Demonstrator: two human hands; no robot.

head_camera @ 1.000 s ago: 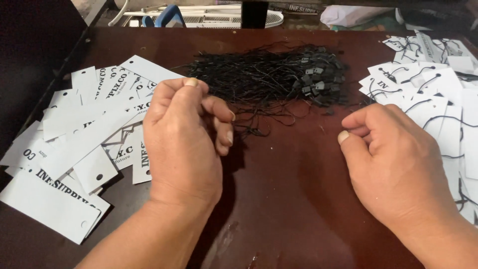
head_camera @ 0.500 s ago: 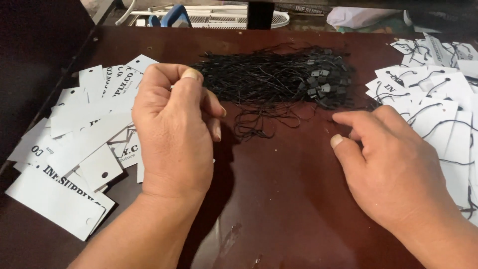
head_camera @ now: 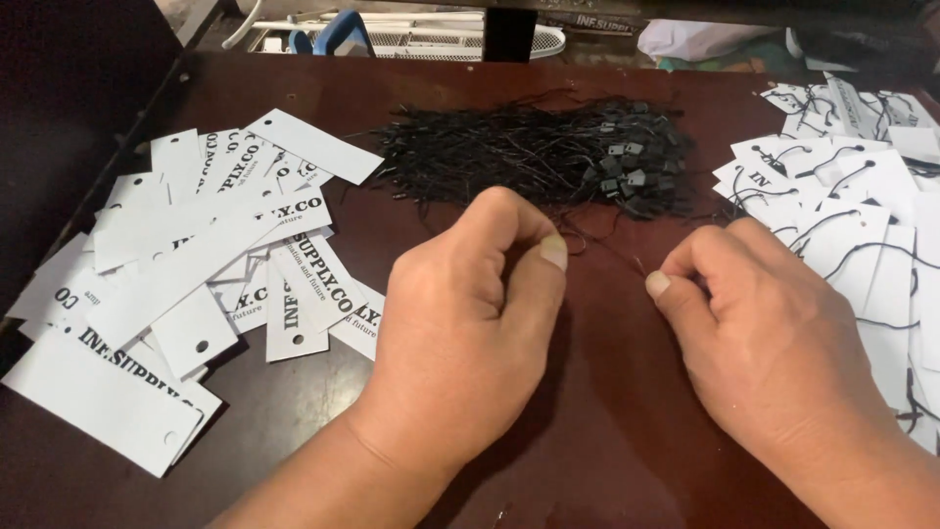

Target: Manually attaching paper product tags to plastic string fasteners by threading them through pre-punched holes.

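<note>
My left hand is curled over the middle of the dark brown table, thumb and fingers pinched together. My right hand sits close beside it, its thumb and forefinger also pinched. A thin black string runs between the two hands' fingertips, held at both ends. Just beyond the hands lies a heap of black loop strings with small plastic locks. A spread of white printed card tags, each with a punched hole, lies to the left of my left hand.
White tags with black strings threaded through them are piled at the right edge. Behind the table stand a white wire rack and a blue object. A dark panel borders the table on the left.
My left hand has moved right, off the tag pile and toward my right hand. The right hand shifted slightly forward. A single string now stretches between their fingertips.
</note>
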